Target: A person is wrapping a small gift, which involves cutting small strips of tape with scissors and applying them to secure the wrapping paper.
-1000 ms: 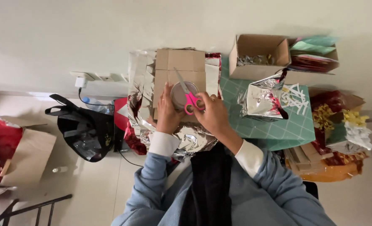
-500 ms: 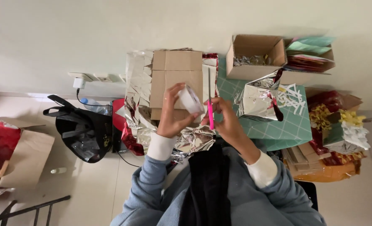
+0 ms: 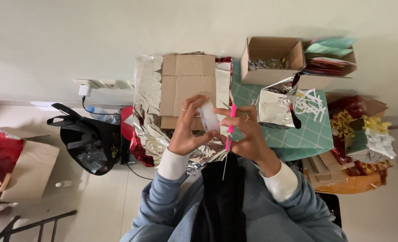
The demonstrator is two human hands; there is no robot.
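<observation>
soft even daylight, faint shadows, glare on silver foil [image 3: 275,105], sharp focus

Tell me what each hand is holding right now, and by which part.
Left hand pinches a whitish tape roll by its rim; right hand holds pink-handled scissors by the handle, blades pointing down.

Both hands raised close together, left hand [image 3: 188,132] fingers curled, right hand [image 3: 248,134] pinching

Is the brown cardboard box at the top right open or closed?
Open. The cardboard box has its flaps standing up, and silvery scraps show inside it.
</observation>
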